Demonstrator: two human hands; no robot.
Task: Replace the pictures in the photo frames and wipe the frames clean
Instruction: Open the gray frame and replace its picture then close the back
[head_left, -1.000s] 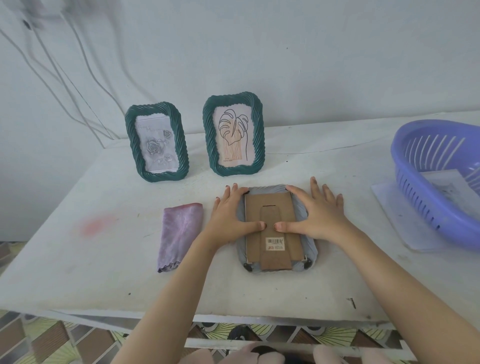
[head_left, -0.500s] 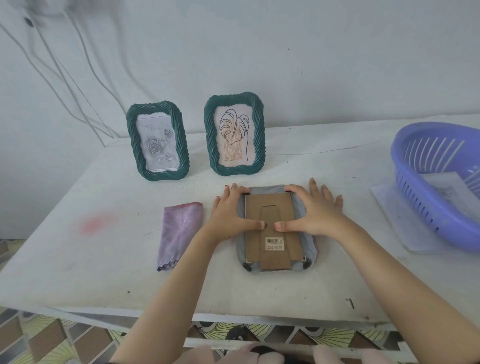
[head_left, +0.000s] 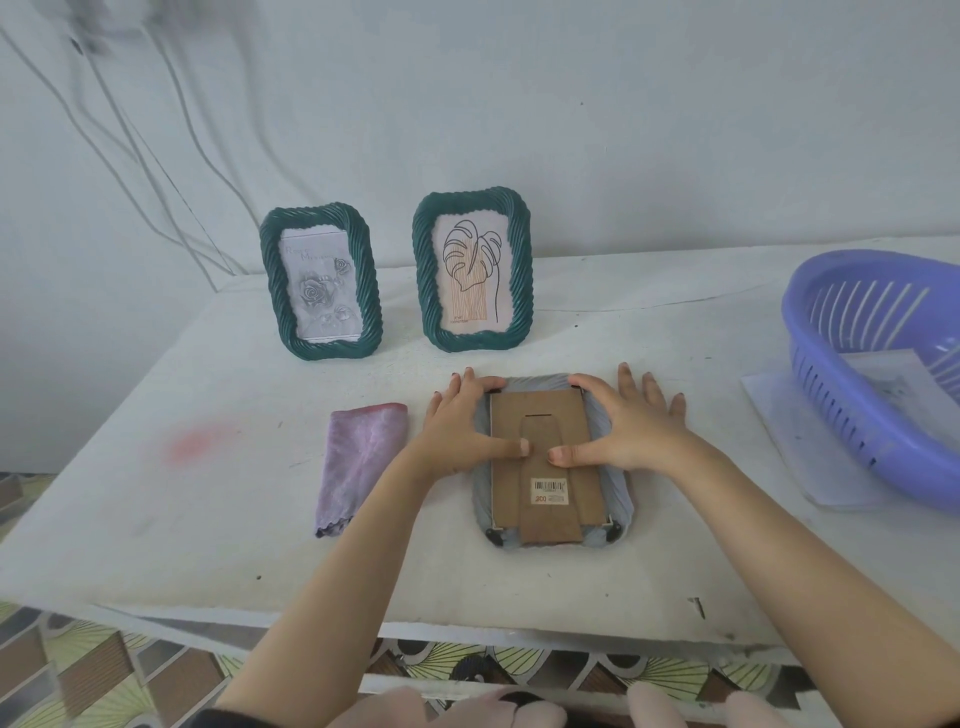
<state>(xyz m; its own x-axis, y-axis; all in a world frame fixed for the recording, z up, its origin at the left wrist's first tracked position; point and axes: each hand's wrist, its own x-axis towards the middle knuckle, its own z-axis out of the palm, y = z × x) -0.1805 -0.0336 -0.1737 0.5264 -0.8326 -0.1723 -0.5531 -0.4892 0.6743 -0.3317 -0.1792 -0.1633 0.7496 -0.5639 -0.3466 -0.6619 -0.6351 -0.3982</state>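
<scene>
A white table (head_left: 218, 545), scuffed and stained pink at centre left, stood against a pale wall (head_left: 571, 104) with cables (head_left: 156, 156) in the upper left. At centre, a grey frame (head_left: 618, 499) lay face down; the left hand (head_left: 462, 431) and right hand (head_left: 628, 426) pressed flat on it, fingers spread, thumbs on its cardboard back (head_left: 545, 431). Two green frames (head_left: 470, 270) stood behind, a purple cloth (head_left: 358, 462) to the left, and a blue basket (head_left: 872, 374) at right.

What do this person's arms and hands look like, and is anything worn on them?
Both forearms are bare, with no watch, bracelet or gloves. The left hand and right hand carry no visible rings. The fingernails look dark, possibly painted. A dark edge, perhaps a sleeve, shows at the bottom of the left arm.
</scene>
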